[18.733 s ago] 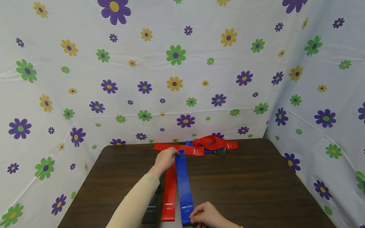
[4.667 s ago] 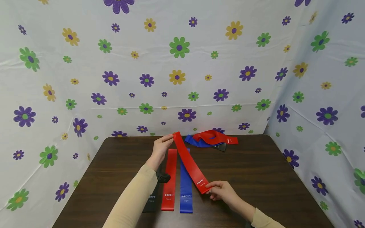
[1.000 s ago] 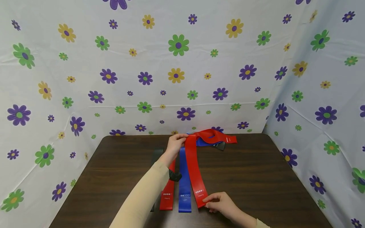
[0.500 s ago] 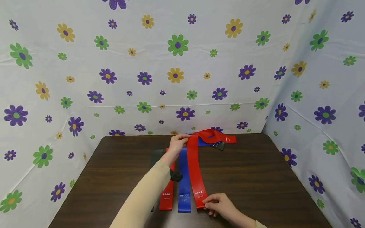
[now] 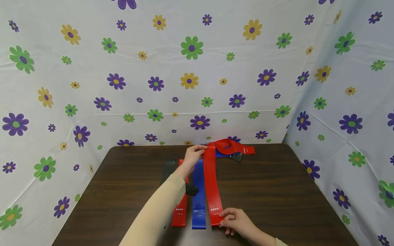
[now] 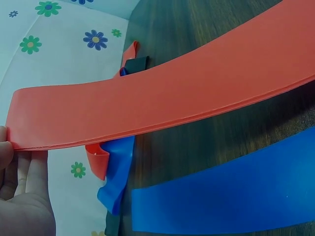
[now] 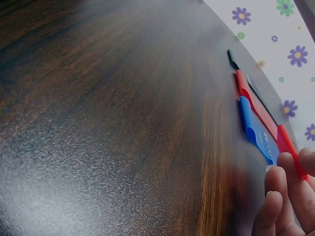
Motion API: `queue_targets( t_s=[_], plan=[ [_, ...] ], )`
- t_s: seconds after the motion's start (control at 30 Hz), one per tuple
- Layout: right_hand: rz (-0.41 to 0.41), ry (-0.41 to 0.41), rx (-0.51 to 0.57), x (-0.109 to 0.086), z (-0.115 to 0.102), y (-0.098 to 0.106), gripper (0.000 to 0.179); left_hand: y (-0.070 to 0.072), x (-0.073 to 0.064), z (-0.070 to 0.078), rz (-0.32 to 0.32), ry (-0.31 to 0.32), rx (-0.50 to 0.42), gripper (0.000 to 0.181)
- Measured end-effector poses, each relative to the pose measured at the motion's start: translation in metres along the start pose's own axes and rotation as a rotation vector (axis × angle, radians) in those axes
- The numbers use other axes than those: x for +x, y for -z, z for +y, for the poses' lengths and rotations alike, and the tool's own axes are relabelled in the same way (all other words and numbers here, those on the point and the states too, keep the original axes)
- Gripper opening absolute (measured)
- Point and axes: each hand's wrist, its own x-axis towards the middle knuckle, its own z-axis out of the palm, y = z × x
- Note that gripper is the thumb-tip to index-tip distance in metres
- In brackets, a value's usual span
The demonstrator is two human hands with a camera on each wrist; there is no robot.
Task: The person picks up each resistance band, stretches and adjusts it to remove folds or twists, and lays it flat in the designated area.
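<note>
A red resistance band [image 5: 211, 184] marked "Heavy" stretches lengthwise between my hands. My left hand [image 5: 192, 158] pinches its far end between thumb and fingers; in the left wrist view that end of the band [image 6: 69, 115] is raised above the table. My right hand [image 5: 235, 220] pinches the near corner, by the label. Just left of it lies a flat blue band [image 5: 200, 203] marked "Light". Further left are another red "Heavy" band [image 5: 180, 218] and a black band [image 5: 168, 169], both partly hidden by my left forearm.
At the table's back edge sits a loose heap of bands: a twisted red band [image 5: 234, 147], a blue one [image 5: 219, 154] and a black one [image 5: 237, 157]. The dark wooden table [image 5: 271, 188] meets a flowered curtain [image 5: 172, 68] behind and at the sides.
Earlier, both hands held the blue band, which now lies flat. The red band came from the back, swung upright beside it, and its far end has just shifted slightly right.
</note>
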Motion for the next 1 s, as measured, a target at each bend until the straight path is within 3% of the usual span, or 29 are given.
queue_targets(
  t_s=[1.0],
  plan=[
    [-0.002, -0.056, -0.037, 0.000, 0.002, 0.000, 0.023, -0.011, 0.000, -0.008, -0.021, 0.005, 0.039, 0.020]
  ],
)
